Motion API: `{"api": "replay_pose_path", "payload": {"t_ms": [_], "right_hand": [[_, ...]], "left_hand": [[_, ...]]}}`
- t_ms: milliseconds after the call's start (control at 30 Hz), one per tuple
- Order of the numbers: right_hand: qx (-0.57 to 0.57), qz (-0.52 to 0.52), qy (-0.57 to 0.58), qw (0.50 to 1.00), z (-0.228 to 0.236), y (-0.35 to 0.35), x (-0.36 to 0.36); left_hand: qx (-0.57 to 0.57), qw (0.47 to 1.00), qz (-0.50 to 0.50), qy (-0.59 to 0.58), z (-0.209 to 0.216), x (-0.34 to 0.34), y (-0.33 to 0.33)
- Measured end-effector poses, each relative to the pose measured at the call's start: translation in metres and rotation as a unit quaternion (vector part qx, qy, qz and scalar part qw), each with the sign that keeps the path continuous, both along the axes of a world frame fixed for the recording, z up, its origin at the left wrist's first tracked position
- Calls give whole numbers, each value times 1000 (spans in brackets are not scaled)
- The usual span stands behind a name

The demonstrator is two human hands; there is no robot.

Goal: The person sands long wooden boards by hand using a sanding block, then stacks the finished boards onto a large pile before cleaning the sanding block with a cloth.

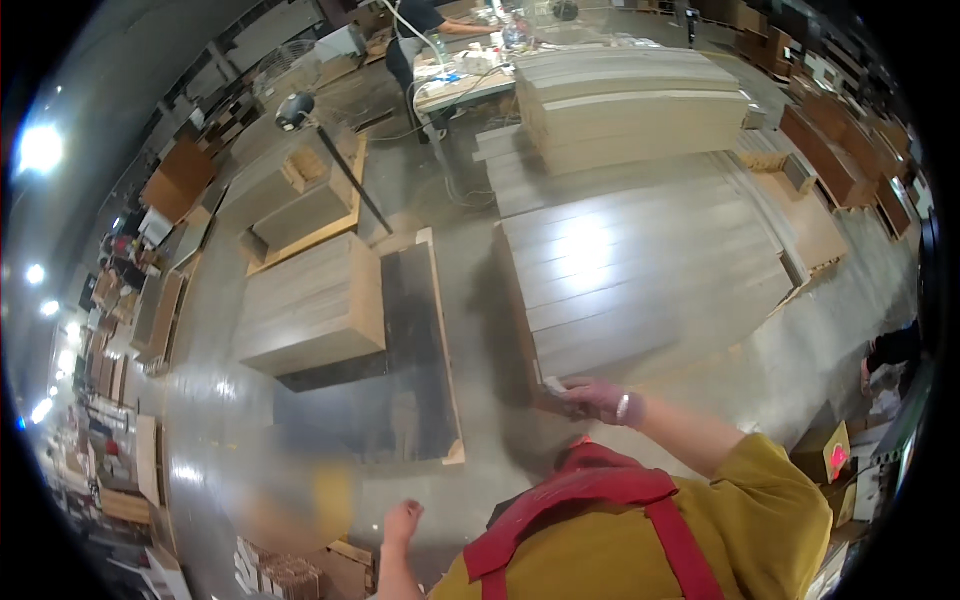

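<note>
My right hand (600,400), in a purplish glove, is at the near left corner of a wide stack of grey wood-look boards (640,270). Its fingers are closed on a small whitish-grey pad (556,387), which rests against the corner of the stack; whether it is a cloth or a sanding pad I cannot make out. My left hand (403,520) is bare and hangs low over the floor, apart from everything. Its fingers are curled in, and nothing shows in them.
To the left, a grey wood-look block of boards (315,305) sits on a dark platform (415,310). More stacked boards (640,110) lie behind the wide stack. A stand with a dark head (345,170) rises at left. Beyond, a person (415,40) is at a cluttered table (470,88).
</note>
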State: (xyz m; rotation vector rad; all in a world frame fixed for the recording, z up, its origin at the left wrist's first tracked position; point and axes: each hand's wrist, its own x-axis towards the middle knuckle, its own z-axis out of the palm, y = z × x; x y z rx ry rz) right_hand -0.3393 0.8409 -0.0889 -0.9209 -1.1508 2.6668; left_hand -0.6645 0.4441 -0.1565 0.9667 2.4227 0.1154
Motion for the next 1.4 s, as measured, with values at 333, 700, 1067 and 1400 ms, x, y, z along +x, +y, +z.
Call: {"api": "replay_pose_path", "payload": {"t_ms": [333, 700, 1067, 1400], "right_hand": [[-38, -271, -80, 958, 31, 67, 36], [-30, -597, -88, 797, 10, 73, -4], [-30, -615, 15, 788, 30, 124, -106], [-40, -686, -56, 724, -1, 160, -134]], "left_hand": [[113, 969, -165, -142, 1, -47, 280], [28, 871, -484, -87, -51, -160, 560], [228, 834, -485, -132, 40, -160, 750], [441, 727, -527, -1, 153, -201, 977]]}}
